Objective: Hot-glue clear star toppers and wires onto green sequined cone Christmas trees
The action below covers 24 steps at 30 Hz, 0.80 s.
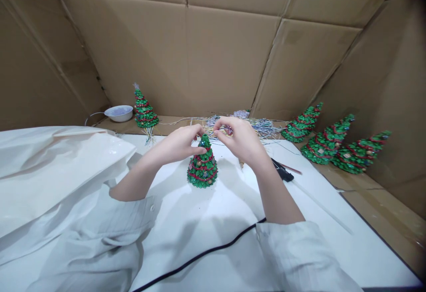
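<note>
A small green Christmas tree [202, 167] with red garland and tiny ornaments stands upright on the white table before me. My left hand [181, 143] is at its upper left side, thumb against the tree near the tip and fingers curled behind. Just right of the tip, my right hand [240, 137] has thumb and forefinger pinched together. A tiny shiny pinkish bit shows at those fingertips, too small to name.
Behind my hands lie bundled thin wires [266, 128]. Similar trees stand at the back left [144, 110] and lean at right [326, 141]. A white bowl [120, 113], a black glue gun [282, 169], a black cable [206, 253] and white sheeting [49, 167] surround the workspace, with cardboard walls [229, 57] behind.
</note>
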Motion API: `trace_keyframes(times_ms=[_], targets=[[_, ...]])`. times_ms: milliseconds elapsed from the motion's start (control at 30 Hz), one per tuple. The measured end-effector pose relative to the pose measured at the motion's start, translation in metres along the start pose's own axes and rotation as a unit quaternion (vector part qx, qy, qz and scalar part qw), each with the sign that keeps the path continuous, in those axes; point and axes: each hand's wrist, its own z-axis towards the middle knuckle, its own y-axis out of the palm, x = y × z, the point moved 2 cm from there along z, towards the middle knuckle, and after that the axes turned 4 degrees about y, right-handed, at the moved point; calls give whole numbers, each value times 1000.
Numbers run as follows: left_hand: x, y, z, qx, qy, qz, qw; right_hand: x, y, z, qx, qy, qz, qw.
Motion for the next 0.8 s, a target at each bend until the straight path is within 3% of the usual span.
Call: trace_keyframes(times_ms=[300, 800], targets=[[3, 0, 2, 5, 14, -3, 1000, 0, 0, -1, 4, -9, -24, 1000], [26, -1, -15, -22, 56, 51, 997, -23, -15, -24, -16, -70, -62, 995]])
